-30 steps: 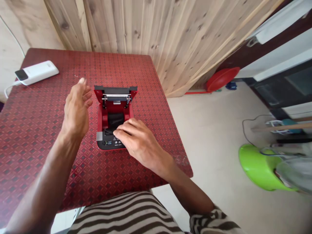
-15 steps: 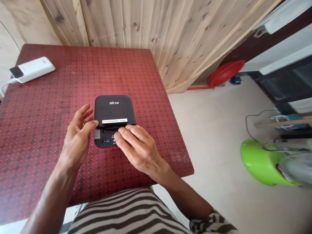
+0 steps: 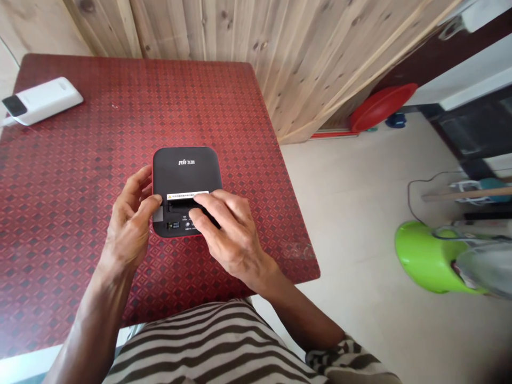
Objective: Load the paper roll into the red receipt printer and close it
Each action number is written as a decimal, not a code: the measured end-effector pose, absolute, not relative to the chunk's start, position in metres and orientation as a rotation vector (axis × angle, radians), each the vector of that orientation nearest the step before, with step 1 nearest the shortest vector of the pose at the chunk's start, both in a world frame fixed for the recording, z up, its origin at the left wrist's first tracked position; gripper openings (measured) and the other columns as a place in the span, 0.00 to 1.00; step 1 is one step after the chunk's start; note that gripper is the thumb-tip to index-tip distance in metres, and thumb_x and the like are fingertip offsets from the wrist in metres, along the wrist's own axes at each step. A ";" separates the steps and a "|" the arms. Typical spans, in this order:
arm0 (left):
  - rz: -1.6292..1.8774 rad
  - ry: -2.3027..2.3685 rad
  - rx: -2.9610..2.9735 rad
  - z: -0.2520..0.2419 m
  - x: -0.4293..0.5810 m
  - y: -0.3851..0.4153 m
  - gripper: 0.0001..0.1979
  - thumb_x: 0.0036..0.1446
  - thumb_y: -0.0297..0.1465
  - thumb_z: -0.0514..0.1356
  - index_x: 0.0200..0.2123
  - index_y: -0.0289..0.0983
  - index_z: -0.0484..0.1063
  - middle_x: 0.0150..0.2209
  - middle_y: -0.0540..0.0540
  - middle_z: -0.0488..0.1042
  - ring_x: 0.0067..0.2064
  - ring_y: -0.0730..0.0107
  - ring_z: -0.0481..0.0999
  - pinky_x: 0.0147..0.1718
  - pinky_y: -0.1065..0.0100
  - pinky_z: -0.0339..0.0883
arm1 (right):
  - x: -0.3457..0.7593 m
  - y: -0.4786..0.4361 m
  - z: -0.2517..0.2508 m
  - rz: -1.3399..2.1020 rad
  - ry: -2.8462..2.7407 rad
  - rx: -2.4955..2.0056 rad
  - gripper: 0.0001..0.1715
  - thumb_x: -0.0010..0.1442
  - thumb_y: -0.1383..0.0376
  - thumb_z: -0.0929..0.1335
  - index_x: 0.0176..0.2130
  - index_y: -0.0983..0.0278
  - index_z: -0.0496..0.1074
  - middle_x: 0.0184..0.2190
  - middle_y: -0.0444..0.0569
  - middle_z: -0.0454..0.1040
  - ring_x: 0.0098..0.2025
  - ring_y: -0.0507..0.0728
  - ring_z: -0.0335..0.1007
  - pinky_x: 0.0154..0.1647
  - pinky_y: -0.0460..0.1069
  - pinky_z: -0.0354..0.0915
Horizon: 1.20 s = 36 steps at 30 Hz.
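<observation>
A small black machine [image 3: 186,178] with red edges is sitting flat on the red tabletop [image 3: 224,96], between the person's two hands; its lid [image 3: 186,170] is lying down, and a dark slot [image 3: 180,205] is showing between the lid and the front panel [image 3: 178,217]; the left hand [image 3: 130,221] is curling around the left side, its thumb touching the edge near a grey patch [image 3: 158,214], though I cannot tell if it is gripping tight or just resting there; the right hand [image 3: 234,232] is spreading loosely over the front right part, not wrapping around anything; one fingertip is touching the end of the white label [image 3: 180,197] and another is touching the panel; a white block [image 3: 50,100] with a black end is lying well apart, near the far left corner; I think the slot is making the biggest worry, as a fingertip could be getting pinched if the lid were moving while fingers are resting so near; the machine could also be sliding if the right hand were pushing harder than the left hand is holding; a button could be getting pressed by mistake, because that low fingertip is sitting beside the little signs.
</observation>
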<state>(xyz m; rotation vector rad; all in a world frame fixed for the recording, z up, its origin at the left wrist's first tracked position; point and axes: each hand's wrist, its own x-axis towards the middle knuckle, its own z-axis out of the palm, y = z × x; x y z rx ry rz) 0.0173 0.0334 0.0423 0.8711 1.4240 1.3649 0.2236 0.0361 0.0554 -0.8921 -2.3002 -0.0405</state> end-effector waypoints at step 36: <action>1.469 1.484 0.684 0.055 0.039 0.003 0.24 0.57 0.28 0.68 0.58 0.41 0.81 0.55 0.46 0.84 0.53 0.62 0.83 0.52 0.63 0.73 | 0.281 0.043 0.019 0.315 -1.786 -1.317 0.10 0.76 0.68 0.69 0.52 0.60 0.81 0.46 0.50 0.88 0.45 0.57 0.86 0.46 0.52 0.81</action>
